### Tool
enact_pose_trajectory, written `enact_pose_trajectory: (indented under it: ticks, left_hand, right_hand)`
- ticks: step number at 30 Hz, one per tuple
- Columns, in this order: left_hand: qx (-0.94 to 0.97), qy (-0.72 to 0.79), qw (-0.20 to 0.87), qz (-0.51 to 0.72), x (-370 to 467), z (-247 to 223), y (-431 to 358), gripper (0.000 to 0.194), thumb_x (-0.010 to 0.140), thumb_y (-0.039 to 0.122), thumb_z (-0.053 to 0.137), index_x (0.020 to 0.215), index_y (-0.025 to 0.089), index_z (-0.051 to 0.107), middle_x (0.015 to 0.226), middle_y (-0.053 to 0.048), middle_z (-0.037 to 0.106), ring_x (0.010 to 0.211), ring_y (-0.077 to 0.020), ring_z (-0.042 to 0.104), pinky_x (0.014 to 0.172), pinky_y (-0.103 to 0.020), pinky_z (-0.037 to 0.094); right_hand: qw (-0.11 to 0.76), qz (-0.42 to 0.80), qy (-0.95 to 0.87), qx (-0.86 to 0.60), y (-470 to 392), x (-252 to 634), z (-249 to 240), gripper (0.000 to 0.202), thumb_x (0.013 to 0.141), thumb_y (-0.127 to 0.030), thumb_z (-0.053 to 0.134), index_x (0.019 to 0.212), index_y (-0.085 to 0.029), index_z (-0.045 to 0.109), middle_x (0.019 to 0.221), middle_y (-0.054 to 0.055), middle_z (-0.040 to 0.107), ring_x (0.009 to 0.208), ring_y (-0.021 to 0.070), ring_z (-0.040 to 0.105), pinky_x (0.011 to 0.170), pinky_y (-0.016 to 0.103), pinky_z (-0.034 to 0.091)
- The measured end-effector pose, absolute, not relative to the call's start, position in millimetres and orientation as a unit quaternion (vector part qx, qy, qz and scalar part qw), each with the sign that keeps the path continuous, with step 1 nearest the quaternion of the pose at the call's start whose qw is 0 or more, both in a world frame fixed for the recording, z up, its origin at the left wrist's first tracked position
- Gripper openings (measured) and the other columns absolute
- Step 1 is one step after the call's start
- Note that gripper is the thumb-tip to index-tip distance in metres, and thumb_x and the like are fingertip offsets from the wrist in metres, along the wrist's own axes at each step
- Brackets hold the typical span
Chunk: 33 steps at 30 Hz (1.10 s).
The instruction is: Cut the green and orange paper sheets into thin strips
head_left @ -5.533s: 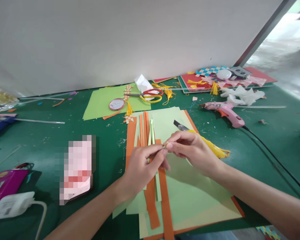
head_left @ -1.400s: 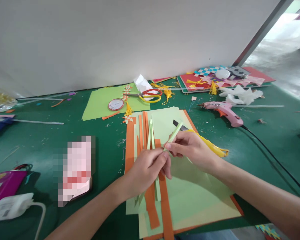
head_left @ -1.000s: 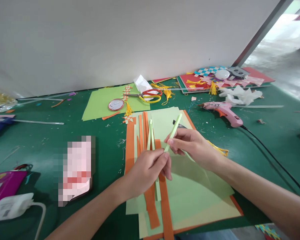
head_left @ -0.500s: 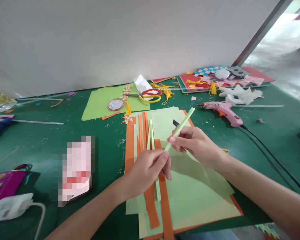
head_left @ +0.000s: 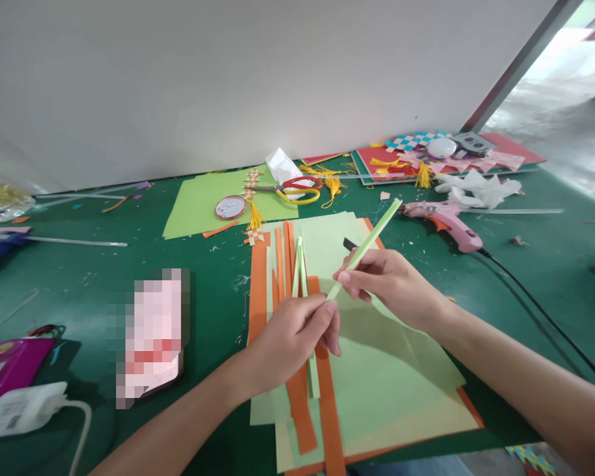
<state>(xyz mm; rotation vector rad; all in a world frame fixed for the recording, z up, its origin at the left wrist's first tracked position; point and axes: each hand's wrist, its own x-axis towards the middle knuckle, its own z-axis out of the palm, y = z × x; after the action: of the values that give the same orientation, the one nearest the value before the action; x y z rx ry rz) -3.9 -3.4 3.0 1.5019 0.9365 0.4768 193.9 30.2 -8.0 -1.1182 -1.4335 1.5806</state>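
Note:
A narrow light green paper strip (head_left: pixel 375 233) slants up and to the right between my hands. Its lower end is pinched by my left hand (head_left: pixel 305 330), fingers closed. My right hand (head_left: pixel 381 281) grips the strip further up between thumb and fingers. Behind the right fingers a small dark piece (head_left: pixel 348 244) pokes out; I cannot make out what it belongs to. Below both hands lie pale green paper sheets (head_left: pixel 391 390). Orange paper strips (head_left: pixel 331 416) and folded pale green strips (head_left: pixel 313 380) rest on them, partly hidden by my left hand.
Scissors (head_left: pixel 297 192), a round tin (head_left: pixel 231 207) and a yellow tassel (head_left: pixel 255 217) lie on bright green paper (head_left: pixel 188 205) at the back. A pink glue gun (head_left: pixel 443 221) with a cord is on the right. On the left are a blurred-out phone (head_left: pixel 153 337) and a white charger (head_left: pixel 22 410).
The upper end of the strip now reaches further up and right, and looks longer and straighter beyond my right hand. Both hands have barely moved.

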Motion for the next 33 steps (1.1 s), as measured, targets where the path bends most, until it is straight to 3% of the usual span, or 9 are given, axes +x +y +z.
enact_pose_trajectory:
  ticks: [5,10,21,27,33]
  left_hand:
    - [0.654,0.403,0.605,0.211,-3.4,4.1,-3.2,0.040,0.103,0.034,0.034,0.073,0.016,0.055,0.067,0.000,0.064,0.065,-0.0097,0.063,0.065,-0.020,0.048]
    - [0.652,0.404,0.604,0.216,-1.7,2.7,-2.3,0.040,0.102,0.034,0.034,0.074,0.016,0.056,0.067,-0.001,0.065,0.064,-0.0102,0.062,0.064,-0.020,0.049]
    - [0.667,0.425,0.571,0.219,-1.2,3.1,-1.9,0.040,0.103,0.036,0.033,0.074,0.017,0.054,0.066,0.000,0.063,0.063,-0.0100,0.061,0.062,-0.021,0.046]
    - [0.672,0.428,0.560,0.227,-2.0,-1.3,-2.3,0.034,0.102,0.035,0.033,0.081,0.017,0.053,0.064,0.001,0.062,0.059,-0.0103,0.060,0.058,-0.021,0.044]
    - [0.682,0.443,0.539,0.220,-0.7,-2.6,-3.2,0.033,0.102,0.036,0.034,0.088,0.017,0.057,0.059,0.001,0.060,0.058,-0.0120,0.061,0.055,-0.022,0.043]
  right_hand:
    - [0.359,0.617,-0.552,-0.431,29.7,193.0,-8.9,0.027,0.082,-0.042,0.068,0.078,-0.016,0.065,0.058,-0.002,0.051,0.054,0.0087,0.043,0.050,0.026,0.031]
    - [0.292,0.614,-0.589,-0.438,26.5,189.0,-2.0,0.032,0.077,-0.042,0.072,0.064,-0.015,0.060,0.058,-0.002,0.052,0.055,0.0087,0.045,0.049,0.025,0.031]
    - [0.360,0.600,-0.562,-0.441,29.1,190.1,-3.3,0.031,0.079,-0.043,0.069,0.069,-0.015,0.061,0.055,-0.002,0.052,0.051,0.0080,0.044,0.047,0.024,0.030]
    - [0.305,0.600,-0.587,-0.450,26.1,188.6,-1.2,0.026,0.077,-0.039,0.072,0.072,-0.015,0.064,0.061,-0.001,0.056,0.056,0.0089,0.047,0.050,0.024,0.033]
    - [0.313,0.608,-0.576,-0.448,23.2,185.0,-4.1,0.028,0.077,-0.040,0.071,0.067,-0.016,0.062,0.059,-0.001,0.056,0.057,0.0100,0.048,0.051,0.025,0.033]
